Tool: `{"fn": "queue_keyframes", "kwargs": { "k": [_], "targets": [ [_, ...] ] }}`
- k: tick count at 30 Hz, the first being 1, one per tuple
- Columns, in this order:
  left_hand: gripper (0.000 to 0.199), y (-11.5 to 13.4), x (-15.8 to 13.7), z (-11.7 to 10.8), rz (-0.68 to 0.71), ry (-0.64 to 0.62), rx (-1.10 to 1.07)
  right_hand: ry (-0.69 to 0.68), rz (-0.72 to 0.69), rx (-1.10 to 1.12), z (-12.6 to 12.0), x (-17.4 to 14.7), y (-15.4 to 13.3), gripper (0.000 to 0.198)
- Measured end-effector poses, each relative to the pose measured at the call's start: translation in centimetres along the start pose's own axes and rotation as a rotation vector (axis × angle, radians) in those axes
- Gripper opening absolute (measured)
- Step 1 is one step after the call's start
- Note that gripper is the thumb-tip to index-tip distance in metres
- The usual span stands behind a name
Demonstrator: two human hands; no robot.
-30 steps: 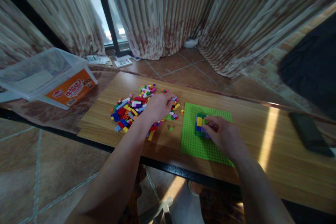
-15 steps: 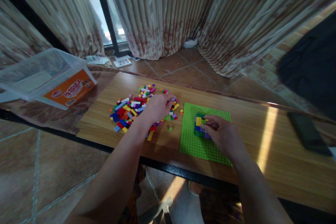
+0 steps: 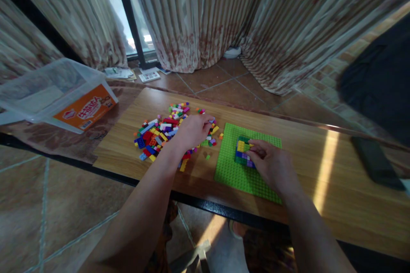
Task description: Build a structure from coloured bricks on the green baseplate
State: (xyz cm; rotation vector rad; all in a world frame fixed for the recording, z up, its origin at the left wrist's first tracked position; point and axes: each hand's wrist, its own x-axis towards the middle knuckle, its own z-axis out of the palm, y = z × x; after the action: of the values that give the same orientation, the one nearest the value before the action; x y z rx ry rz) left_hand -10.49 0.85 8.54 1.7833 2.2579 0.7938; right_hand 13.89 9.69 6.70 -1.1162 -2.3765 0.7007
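My left hand (image 3: 194, 130) is over the right side of a pile of mixed toy building bricks (image 3: 160, 130). Its fingertips are pinched together, and what they hold, if anything, is too small to name. On the green studded baseplate (image 3: 237, 179) stands a small brick build (image 3: 242, 152) in dark green, blue, yellow and purple. My right hand (image 3: 272, 162) is closed at its right side, thumb and forefinger pinching a small yellowish toy brick (image 3: 250, 146) at the top. The palm hides part of the build and the plate.
A clear plastic tub (image 3: 60, 94) with an orange label stands left of the wooden board (image 3: 121, 145). A dark phone-like slab (image 3: 376, 162) lies at the right. Papers (image 3: 149, 76) lie on the floor by the curtains, and a dark shape (image 3: 378, 76) fills the right edge.
The baseplate has turned slightly, its near left corner swinging left, and the brick build has shifted a little left with it. My left hand stays in place; my right hand has barely moved.
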Motion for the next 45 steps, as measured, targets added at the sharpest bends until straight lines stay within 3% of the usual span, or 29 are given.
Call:
{"fn": "queue_keyframes", "kwargs": {
  "k": [5,9,13,18,26,35,45],
  "targets": [
    [0.030,0.0,0.0,0.0,0.001,-0.002,0.005,0.094,-0.214,-0.226,-0.3,0.7,0.2,0.035],
    [0.030,0.0,0.0,0.0,0.003,-0.007,-0.001,-0.016,-0.290,-0.144,-0.2,1.1,1.0,0.040],
    [0.030,0.0,0.0,0.0,0.011,0.002,0.005,-0.122,-0.226,-0.067,-0.1,1.3,1.6,0.041],
    [0.031,-0.1,-0.1,0.1,0.011,0.007,0.005,-0.131,-0.192,-0.054,-0.1,1.6,1.8,0.043],
    [0.030,-0.2,0.0,0.1,0.012,-0.008,0.003,-0.104,-0.188,0.032,-0.2,1.5,1.6,0.043],
    [0.032,-0.1,0.0,0.0,0.015,-0.012,0.007,0.024,0.009,0.069,1.2,2.5,0.8,0.035],
    [0.031,0.1,-0.1,0.0,-0.005,-0.018,0.013,0.038,-0.065,0.047,1.5,2.3,0.6,0.029]
  ]
}}
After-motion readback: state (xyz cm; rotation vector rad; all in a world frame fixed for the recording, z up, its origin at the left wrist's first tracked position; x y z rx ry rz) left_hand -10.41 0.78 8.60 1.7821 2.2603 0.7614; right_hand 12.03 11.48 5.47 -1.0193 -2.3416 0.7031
